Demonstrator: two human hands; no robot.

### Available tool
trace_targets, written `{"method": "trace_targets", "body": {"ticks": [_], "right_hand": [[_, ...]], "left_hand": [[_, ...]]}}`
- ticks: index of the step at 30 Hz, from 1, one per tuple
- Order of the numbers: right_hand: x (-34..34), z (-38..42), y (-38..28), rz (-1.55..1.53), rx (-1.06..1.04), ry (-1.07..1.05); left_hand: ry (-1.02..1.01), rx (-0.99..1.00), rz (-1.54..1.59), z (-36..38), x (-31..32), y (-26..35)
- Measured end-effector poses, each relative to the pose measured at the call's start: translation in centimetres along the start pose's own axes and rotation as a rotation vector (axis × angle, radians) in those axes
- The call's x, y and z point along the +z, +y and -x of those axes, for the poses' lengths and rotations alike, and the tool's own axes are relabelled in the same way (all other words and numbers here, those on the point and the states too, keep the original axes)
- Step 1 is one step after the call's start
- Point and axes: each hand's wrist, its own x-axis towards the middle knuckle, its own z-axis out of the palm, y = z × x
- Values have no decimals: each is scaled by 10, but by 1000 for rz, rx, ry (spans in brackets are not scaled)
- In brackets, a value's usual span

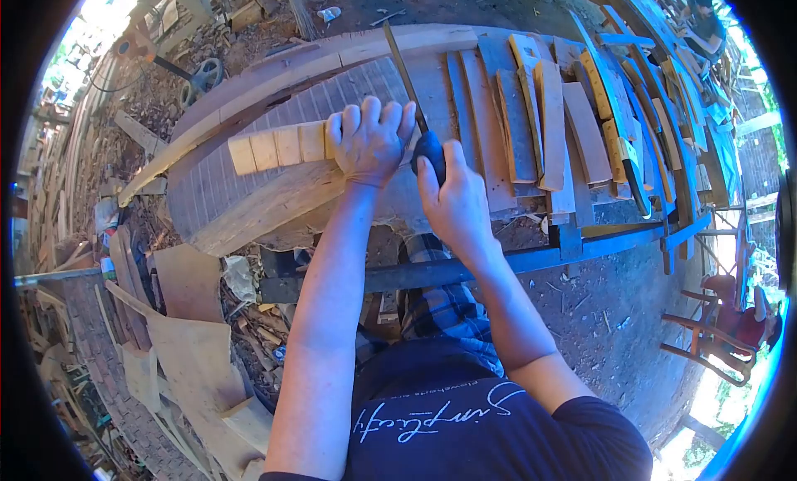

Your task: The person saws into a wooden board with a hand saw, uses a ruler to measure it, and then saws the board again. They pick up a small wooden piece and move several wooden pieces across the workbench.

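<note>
My left hand presses down around the right end of a pale wooden block, its fingers bent over the wood. The block has several cross lines and lies on the striped board of the workbench. In my right hand is the dark handle of a long-bladed tool. The blade points up and to the left, just right of my left hand. A thick plank lies below the block, partly hidden by my left wrist.
Several wooden slats lie side by side on the right of the bench. A long curved plank crosses behind the block. Another person is at the far upper right. A red chair stands at the right.
</note>
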Motion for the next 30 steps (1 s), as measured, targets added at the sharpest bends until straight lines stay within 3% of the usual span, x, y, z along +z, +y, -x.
{"method": "trace_targets", "body": {"ticks": [7,14,20,22,23,26,28,30], "right_hand": [[16,-32,-9,98,-58,-7],[0,-10,-2,98,-54,-34],[0,-9,-2,-25,-12,-58],[3,-10,-9,-96,-162,166],[1,-12,-11,-98,-165,167],[-3,-17,-7,-167,-114,162],[-1,-13,15,-24,40,74],[9,-8,38,43,19,91]], "left_hand": [[-28,-234,-71,-7,17,1],[17,-120,-89,12,9,8],[-48,-175,40,5,3,5],[-65,-203,34,-5,1,4],[-90,-233,28,-9,0,3],[-157,-320,-5,-26,1,-10],[-172,-351,-14,-35,4,-20],[-206,-376,-20,-40,11,-28]]}}
